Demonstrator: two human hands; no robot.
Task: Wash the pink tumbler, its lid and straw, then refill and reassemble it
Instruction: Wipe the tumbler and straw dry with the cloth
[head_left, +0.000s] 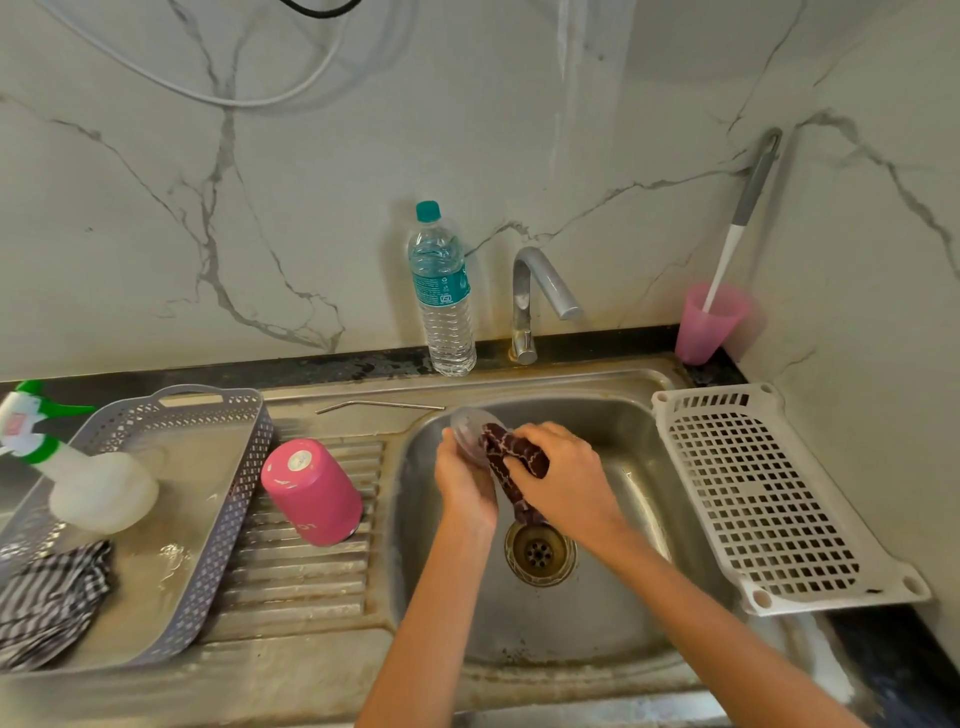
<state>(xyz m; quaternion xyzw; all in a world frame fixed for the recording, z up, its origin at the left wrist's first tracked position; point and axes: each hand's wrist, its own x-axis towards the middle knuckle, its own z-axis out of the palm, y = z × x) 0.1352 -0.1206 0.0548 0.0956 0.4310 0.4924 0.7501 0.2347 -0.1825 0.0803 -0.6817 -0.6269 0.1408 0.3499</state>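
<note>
Fingers: your left hand (464, 480) has its fingers (448, 448) wrapped around the rim of the clear lid (470, 427), holding it tilted over the sink (597, 613); your right hand (563, 475) is closed tight on a dark patterned cloth (511, 460), pressed against the lid's face.

Cloth: it runs from the lid down between your two palms, and its loose end hangs just above the drain (540, 553).

Tumbler: the pink tumbler (311, 491) stands upside down on the ribbed drainboard (301, 577), well to the left of your left fingers and apart from them.

Straw: the metal straw (379, 404) lies flat on the steel ledge behind the basin, up and to the left of your left fingertips, touching neither hand.

Beyond your fingers: a tap (535, 296) and a plastic water bottle (442, 291) stand by the marble wall; you cannot tell from this view whether water is running.

Far left of your hands: a grey basket (228, 499) holds a spray bottle (78, 478) lying on its side and a striped cloth (49, 603).

Right of your right hand: a white perforated tray (769, 499) rests beside the basin, and a pink cup (709, 325) holding a long-handled brush (740, 218) sits in the corner behind it.
</note>
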